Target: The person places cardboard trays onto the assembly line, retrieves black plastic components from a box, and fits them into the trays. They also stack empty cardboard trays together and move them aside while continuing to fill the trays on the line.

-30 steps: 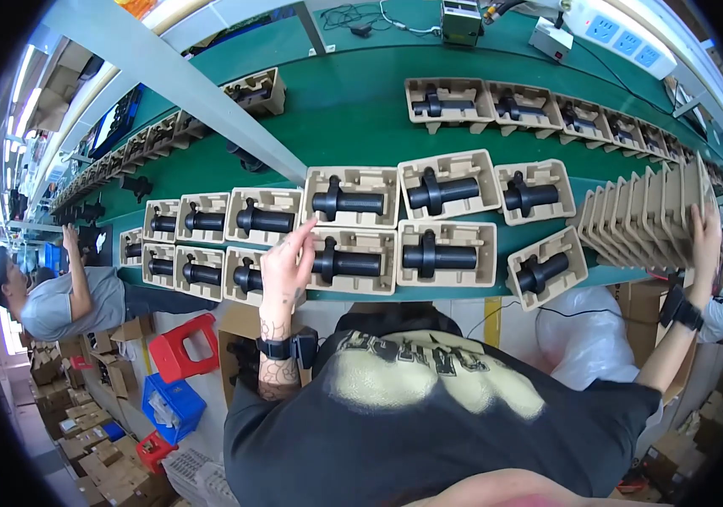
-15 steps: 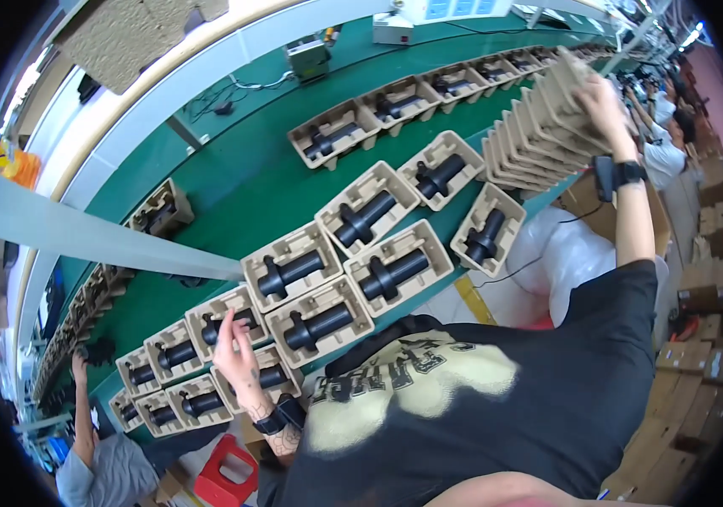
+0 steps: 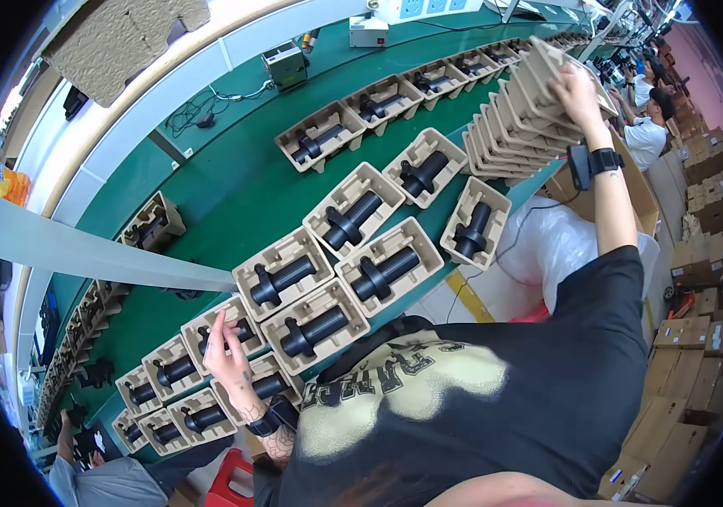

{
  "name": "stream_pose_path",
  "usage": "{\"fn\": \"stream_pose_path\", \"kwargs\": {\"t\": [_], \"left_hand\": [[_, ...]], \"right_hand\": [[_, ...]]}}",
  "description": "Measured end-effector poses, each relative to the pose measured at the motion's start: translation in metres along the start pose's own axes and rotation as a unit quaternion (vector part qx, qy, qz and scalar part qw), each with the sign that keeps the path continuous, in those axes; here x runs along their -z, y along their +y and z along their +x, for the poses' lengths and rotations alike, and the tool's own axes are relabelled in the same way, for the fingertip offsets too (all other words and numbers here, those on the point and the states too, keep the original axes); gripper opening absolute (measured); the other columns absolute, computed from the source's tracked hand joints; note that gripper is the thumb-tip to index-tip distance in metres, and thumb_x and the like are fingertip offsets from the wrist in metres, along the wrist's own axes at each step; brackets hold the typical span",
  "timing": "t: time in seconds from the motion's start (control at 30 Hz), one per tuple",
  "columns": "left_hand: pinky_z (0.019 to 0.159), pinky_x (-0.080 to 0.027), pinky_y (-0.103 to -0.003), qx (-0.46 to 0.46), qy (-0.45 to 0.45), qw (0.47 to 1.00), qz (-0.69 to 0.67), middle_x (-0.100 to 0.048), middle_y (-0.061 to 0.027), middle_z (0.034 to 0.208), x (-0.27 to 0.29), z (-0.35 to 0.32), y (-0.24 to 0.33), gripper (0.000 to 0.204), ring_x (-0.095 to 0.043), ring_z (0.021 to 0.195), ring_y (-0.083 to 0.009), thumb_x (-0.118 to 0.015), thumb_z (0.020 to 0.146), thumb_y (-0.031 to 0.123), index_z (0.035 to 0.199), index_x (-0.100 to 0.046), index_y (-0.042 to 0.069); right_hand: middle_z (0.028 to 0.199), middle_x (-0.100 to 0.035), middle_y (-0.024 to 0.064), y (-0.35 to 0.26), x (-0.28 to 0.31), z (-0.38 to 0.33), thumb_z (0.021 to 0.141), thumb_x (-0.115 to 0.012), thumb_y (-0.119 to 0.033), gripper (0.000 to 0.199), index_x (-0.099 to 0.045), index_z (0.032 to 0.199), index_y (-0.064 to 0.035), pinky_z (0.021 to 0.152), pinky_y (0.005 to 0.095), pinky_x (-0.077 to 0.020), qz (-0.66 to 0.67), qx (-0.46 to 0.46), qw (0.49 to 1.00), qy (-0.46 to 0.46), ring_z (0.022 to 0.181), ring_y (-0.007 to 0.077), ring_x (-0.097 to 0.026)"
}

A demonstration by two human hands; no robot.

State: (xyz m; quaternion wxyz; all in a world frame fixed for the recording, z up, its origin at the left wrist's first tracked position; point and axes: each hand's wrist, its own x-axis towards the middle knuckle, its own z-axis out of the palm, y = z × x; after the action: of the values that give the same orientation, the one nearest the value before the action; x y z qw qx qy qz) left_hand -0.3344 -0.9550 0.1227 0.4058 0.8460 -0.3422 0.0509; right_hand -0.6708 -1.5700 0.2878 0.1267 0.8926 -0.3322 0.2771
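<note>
Since before, I see right hand [image 3: 577,84] raised, fingers gripping stacked beige pulp trays [image 3: 513,118]; left hand [image 3: 226,359] spread flat on tray with black cylinder [image 3: 213,336].

Right hand [image 3: 575,84] now atop tray stack [image 3: 518,118]

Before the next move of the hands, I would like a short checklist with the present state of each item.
1. Left hand rests on a filled pulp tray: ok.
2. Right hand grips the top of the stack of empty trays: ok.
3. Stack stands straight: not ok, it leans.
4. Black parts seated in the trays nearby on the green belt: ok.
5. Firmness of the right hand's grip: cannot tell.
</note>
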Motion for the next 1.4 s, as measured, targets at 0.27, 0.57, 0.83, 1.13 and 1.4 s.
{"fn": "stream_pose_path", "kwargs": {"t": [0.27, 0.57, 0.83, 1.13, 1.4], "left_hand": [[0.066, -0.049, -0.025, -0.014, -0.003, 1.000, -0.008, -0.066, -0.0095, 0.082, -0.005, -0.003, 0.004, 0.026, -0.062, 0.070, -0.0130, -0.049, 0.091, 0.002, 0.115, -0.060, 0.002], [0.065, -0.049, -0.024, -0.014, 0.065, 0.998, 0.008, -0.066, -0.0075, 0.081, 0.009, 0.006, -0.008, 0.024, -0.062, 0.070, -0.0123, -0.050, 0.091, 0.003, 0.112, -0.062, 0.003], [0.084, -0.046, -0.031, 0.241, 0.087, 0.964, -0.067, -0.062, -0.0150, 0.103, 0.055, 0.048, -0.106, 0.041, -0.059, 0.095, -0.0234, -0.058, 0.084, 0.013, 0.123, -0.052, 0.003], [0.087, -0.046, -0.046, 0.087, -0.099, 0.966, 0.221, -0.050, -0.0276, 0.117, -0.031, 0.122, -0.262, 0.053, -0.053, 0.105, -0.0428, -0.064, 0.075, 0.018, 0.124, -0.048, 0.008], [0.073, -0.052, -0.039, -0.083, 0.014, 0.972, 0.219, -0.055, -0.0227, 0.109, -0.020, 0.139, -0.309, 0.031, -0.061, 0.090, -0.0376, -0.064, 0.077, 0.014, 0.107, -0.060, 0.006]], "right_hand": [[0.097, -0.061, 0.0138, 0.035, 0.002, 0.001, 0.084, -0.061, -0.023, 0.026, -0.066, 0.084, 0.0025, 0.083, 0.0354, -0.0432, 0.027, 0.001, 0.999, 0.019, 0.093, 0.0293, -0.057], [0.117, -0.059, 0.0135, -0.089, 0.091, 0.037, 0.092, -0.052, -0.015, 0.027, -0.061, 0.113, -0.0035, 0.088, 0.0289, -0.0434, -0.017, 0.085, 0.991, 0.098, 0.108, 0.0249, -0.055], [0.096, -0.063, 0.0148, -0.394, -0.010, -0.015, 0.082, -0.066, -0.017, 0.023, -0.065, 0.093, 0.0028, 0.068, 0.0332, -0.0498, 0.360, 0.286, 0.888, -0.029, 0.078, 0.0286, -0.063], [0.088, -0.061, 0.0182, -0.595, -0.293, -0.028, 0.081, -0.064, -0.031, 0.035, -0.058, 0.093, 0.0013, 0.067, 0.0424, -0.0493, 0.382, 0.274, 0.870, -0.149, 0.079, 0.0343, -0.061], [0.096, -0.062, 0.0194, -0.577, -0.359, -0.066, 0.067, -0.073, -0.023, 0.038, -0.061, 0.093, 0.0024, 0.081, 0.0432, -0.0494, 0.272, 0.247, 0.890, -0.270, 0.087, 0.0353, -0.061]]}}
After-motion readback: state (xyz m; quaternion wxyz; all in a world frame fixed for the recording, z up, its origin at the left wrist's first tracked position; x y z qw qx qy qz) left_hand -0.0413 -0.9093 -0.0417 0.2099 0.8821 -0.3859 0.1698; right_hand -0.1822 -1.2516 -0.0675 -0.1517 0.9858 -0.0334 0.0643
